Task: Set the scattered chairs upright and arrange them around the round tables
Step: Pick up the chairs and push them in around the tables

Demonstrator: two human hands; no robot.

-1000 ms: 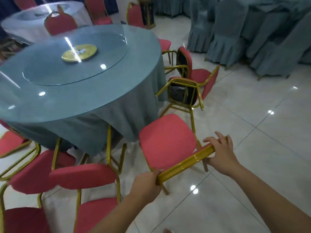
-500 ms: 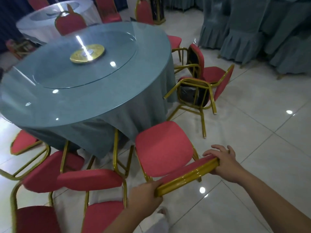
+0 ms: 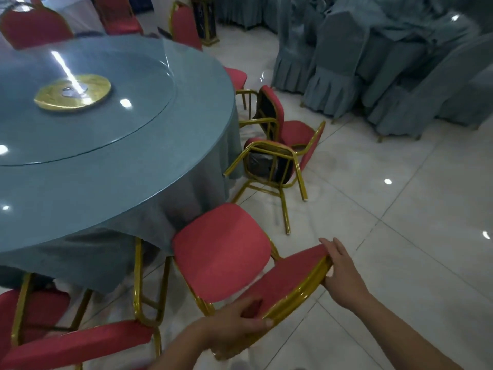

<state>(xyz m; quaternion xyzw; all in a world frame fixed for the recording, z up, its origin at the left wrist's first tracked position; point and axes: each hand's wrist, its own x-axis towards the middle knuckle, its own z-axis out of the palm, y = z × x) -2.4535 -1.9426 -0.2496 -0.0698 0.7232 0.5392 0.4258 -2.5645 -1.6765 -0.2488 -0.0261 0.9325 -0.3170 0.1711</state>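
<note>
A red-cushioned chair with a gold frame (image 3: 221,252) stands upright at the edge of the round table with a blue-grey cloth (image 3: 112,166), its seat partly under the hanging cloth. My left hand (image 3: 234,327) grips the left end of its backrest top. My right hand (image 3: 341,271) holds the right end, fingers over the red padding. Two more chairs lie tipped over and tangled (image 3: 277,156) on the floor beside the table, a little beyond the held chair.
Upright red chairs stand at the lower left (image 3: 77,343) and behind the table (image 3: 184,25). A stack of chairs in blue-grey covers (image 3: 373,62) fills the upper right. Glossy white tile floor (image 3: 400,209) stretches to the right. A glass turntable with a gold disc (image 3: 73,92) tops the table.
The chair has slid closer to the table, its seat now reaching under the cloth. Both hands stayed on the backrest, and my view has moved closer and rightwards.
</note>
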